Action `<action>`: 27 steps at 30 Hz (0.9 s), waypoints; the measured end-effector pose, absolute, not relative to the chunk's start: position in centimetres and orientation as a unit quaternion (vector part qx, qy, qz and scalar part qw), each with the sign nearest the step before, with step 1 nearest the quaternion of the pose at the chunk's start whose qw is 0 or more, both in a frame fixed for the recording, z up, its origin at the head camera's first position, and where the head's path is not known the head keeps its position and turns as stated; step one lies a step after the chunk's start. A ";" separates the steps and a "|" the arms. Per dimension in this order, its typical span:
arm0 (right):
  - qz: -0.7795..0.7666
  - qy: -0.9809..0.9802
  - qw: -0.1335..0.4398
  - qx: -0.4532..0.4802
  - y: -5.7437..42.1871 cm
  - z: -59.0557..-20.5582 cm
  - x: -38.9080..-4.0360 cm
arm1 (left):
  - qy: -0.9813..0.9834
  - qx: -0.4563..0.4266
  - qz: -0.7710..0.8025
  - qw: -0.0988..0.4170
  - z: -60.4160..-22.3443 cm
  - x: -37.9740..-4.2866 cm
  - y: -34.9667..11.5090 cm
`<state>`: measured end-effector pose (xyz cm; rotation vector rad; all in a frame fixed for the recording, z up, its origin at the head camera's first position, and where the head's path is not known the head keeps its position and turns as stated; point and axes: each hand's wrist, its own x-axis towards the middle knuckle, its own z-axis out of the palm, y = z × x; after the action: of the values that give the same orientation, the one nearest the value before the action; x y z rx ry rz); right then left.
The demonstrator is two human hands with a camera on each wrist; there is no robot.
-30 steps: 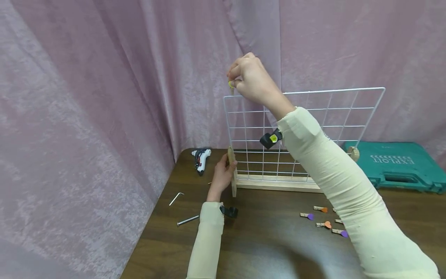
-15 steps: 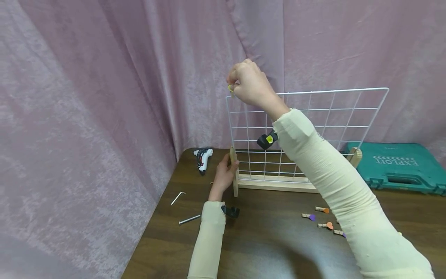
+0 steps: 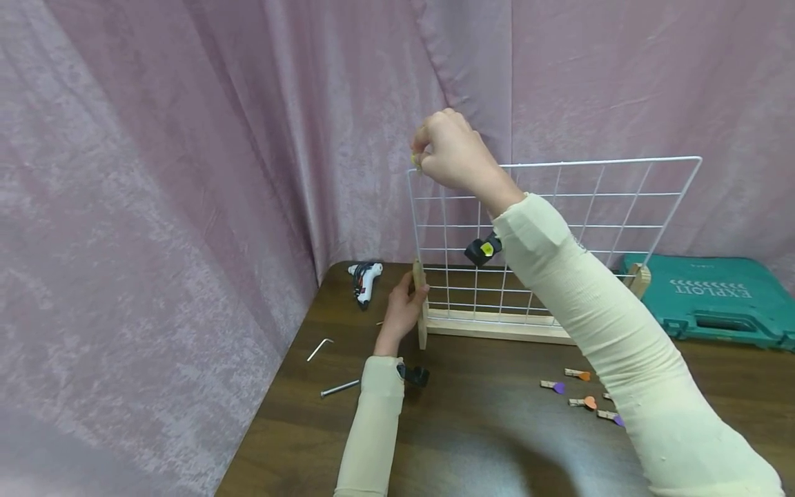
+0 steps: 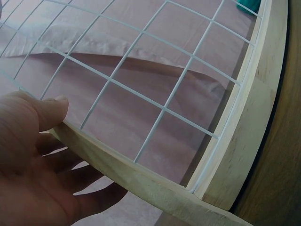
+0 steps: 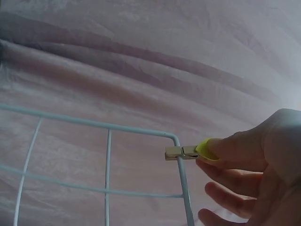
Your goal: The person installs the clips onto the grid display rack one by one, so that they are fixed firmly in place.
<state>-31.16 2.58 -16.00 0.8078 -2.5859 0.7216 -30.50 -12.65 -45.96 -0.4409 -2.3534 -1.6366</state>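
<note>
In the right wrist view, my right hand [image 5: 254, 165] pinches a small wooden clothespin [image 5: 188, 151] with a yellow end between thumb and forefinger. The clothespin's jaws straddle the side wire of a white wire grid [image 5: 141, 130], just below its rounded top corner. The head view shows this hand [image 3: 452, 150] high at the grid's upper left corner. Lower down, my left hand [image 3: 402, 310] holds the grid's wooden end post [image 3: 419, 276]. In the left wrist view its thumb lies on the inner side of the curved post [image 4: 141, 174], with the fingers round the outer side.
Several clothespins [image 3: 582, 402] with orange and purple hearts lie on the brown table [image 3: 472, 414] at right. A green case [image 3: 714, 293] sits behind the grid's right end. Left of the stand are a glue gun [image 3: 366, 281], a hex key [image 3: 319, 349] and a long bolt [image 3: 339, 388].
My right hand has come down slightly with the clothespin to the grid's corner. My left hand keeps its hold on the wooden post. The head view has shifted a little.
</note>
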 end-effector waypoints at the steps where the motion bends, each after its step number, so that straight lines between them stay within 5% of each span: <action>1: 0.256 -0.910 0.163 0.283 2.6 -15.9 -31.1 | -0.806 -0.149 -0.560 0.121 -46.1 -30.6 -12.6; 12: 0.280 -0.908 0.129 0.285 4.2 -15.9 -30.6 | -0.815 -0.160 -0.543 0.127 -45.5 -30.0 -12.3; 27: 0.304 -0.871 0.219 0.317 9.8 -16.6 -27.0 | -0.812 -0.159 -0.549 0.117 -46.2 -30.9 -11.8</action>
<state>-26.95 9.77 -16.59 0.8764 -2.4106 0.8416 -30.87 -11.76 -46.17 -0.4655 -2.3777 -1.6074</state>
